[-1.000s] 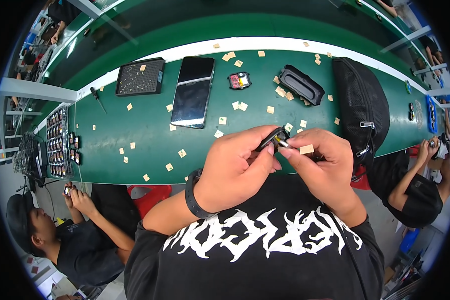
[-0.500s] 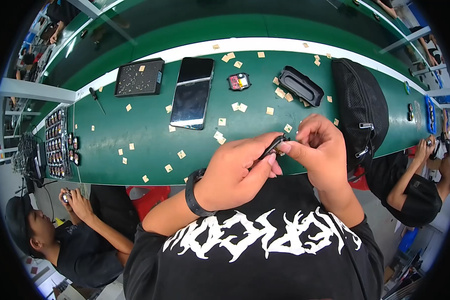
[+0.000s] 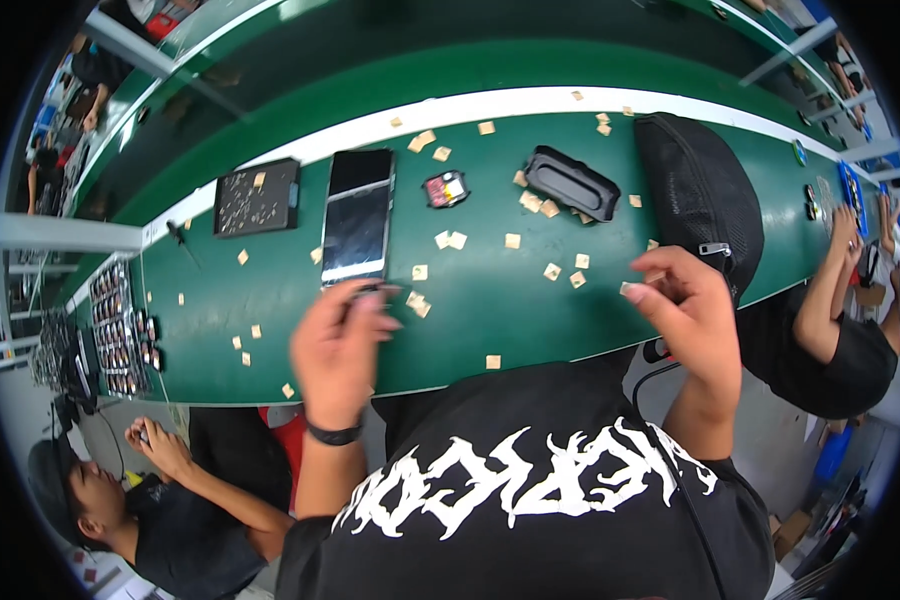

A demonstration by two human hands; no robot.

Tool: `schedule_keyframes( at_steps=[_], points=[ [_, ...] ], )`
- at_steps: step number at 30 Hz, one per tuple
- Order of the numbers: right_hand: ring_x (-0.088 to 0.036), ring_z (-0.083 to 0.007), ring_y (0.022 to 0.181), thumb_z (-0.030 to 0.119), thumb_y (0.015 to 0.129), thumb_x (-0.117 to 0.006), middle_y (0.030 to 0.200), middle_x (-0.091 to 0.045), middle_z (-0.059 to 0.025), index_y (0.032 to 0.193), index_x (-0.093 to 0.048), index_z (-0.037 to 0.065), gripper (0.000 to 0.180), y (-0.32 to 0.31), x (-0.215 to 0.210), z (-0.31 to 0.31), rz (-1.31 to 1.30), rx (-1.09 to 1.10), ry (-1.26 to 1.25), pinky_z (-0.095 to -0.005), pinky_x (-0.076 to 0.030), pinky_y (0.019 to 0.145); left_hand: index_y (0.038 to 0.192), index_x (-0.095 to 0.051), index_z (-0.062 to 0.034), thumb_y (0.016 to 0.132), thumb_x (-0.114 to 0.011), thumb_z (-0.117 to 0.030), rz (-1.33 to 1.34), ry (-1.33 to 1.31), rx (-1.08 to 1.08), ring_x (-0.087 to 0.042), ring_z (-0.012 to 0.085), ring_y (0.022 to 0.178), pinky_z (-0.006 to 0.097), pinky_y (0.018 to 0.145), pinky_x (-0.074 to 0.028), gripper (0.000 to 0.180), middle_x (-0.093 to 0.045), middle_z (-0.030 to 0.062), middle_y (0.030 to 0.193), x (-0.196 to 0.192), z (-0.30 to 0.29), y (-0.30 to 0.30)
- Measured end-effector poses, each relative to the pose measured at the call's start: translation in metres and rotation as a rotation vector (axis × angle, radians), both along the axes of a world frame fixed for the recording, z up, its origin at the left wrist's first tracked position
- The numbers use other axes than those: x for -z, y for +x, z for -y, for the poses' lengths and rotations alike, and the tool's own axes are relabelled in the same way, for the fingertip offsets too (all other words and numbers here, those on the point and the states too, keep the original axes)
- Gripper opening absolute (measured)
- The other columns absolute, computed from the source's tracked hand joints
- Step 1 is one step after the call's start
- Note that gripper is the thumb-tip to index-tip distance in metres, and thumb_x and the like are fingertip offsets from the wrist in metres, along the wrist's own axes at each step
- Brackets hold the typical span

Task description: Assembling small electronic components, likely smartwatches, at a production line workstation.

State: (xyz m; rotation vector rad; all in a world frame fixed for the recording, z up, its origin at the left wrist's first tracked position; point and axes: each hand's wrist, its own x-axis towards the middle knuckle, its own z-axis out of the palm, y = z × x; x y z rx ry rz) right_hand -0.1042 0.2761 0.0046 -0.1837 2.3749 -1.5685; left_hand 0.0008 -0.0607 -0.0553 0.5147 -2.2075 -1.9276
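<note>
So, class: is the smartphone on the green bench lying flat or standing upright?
Flat. The smartphone lies screen up on the green bench, just beyond the left hand.

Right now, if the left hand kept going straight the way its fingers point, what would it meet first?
Most likely the black phone. The left hand points up across the green table, and its fingertips sit at the phone's near end. Whether they touch it already is unclear.
</note>
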Motion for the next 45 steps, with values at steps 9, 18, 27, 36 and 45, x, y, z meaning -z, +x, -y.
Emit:
schedule_keyframes(
  at_steps=[9,18,27,36,45],
  points=[
    [-0.057,-0.0143,0.079,0.022,0.082,-0.082,0.088,-0.062,-0.0049,0.123,-0.068,0.006,0.046,-0.079,0.024,-0.215,-0.44,0.569,0.613,-0.029,-0.048,0.074,0.12,-0.065,0.0017,0.1,-0.066,-0.022,0.229,-0.61,-0.391,-0.051,0.0064,0.069,0.022,0.059,-0.043,0.031,-0.063,0.0013,0.095,0.033,0.191,0.058],
    [-0.056,-0.0138,0.09,0.012,0.08,-0.08,0.104,-0.061,-0.0052,0.135,-0.066,0.014,0.057,-0.166,0.067,-0.202,-0.313,0.049,0.265,-0.0287,-0.049,0.082,0.137,-0.058,-0.0001,0.101,-0.061,-0.035,0.377,-1.242,-0.534,-0.056,0.0409,0.121,0.046,0.102,-0.046,0.05,-0.055,0.0246,0.135,0.008,0.169,0.032],
    [-0.062,-0.0159,0.081,0.014,0.078,-0.081,0.09,-0.067,-0.0066,0.105,-0.07,-0.001,0.033,-0.132,0.073,-0.227,-0.395,0.315,0.351,-0.0325,-0.052,0.075,0.123,-0.065,0.0026,0.099,-0.063,-0.01,-0.02,-1.01,-0.465,-0.058,0.0136,0.077,0.027,0.067,-0.049,0.027,-0.068,0.0093,0.108,-0.025,0.062,0.013],
    [-0.056,-0.0021,0.069,-0.002,0.078,-0.08,0.101,-0.065,-0.0036,0.108,-0.067,-0.001,0.033,-0.044,-0.04,-0.068,-0.349,-0.043,-0.311,-0.0173,-0.043,0.059,0.156,-0.034,-0.0014,0.084,-0.078,0.001,-0.291,0.095,0.818,-0.067,0.0248,0.112,0.034,0.09,-0.058,0.085,-0.054,0.0197,0.142,-0.061,-0.131,-0.067],
    [-0.048,-0.0043,0.056,0.03,0.107,-0.052,0.074,-0.06,-0.0016,0.098,-0.065,0.001,0.033,0.022,-0.017,0.016,0.134,0.142,-0.594,-0.0184,-0.033,0.049,0.138,-0.054,0.0063,0.099,-0.061,-0.001,0.037,0.602,0.524,-0.07,0.0161,0.096,0.027,0.083,-0.058,0.04,-0.068,0.0092,0.109,-0.059,-0.104,-0.067]
  ],
)
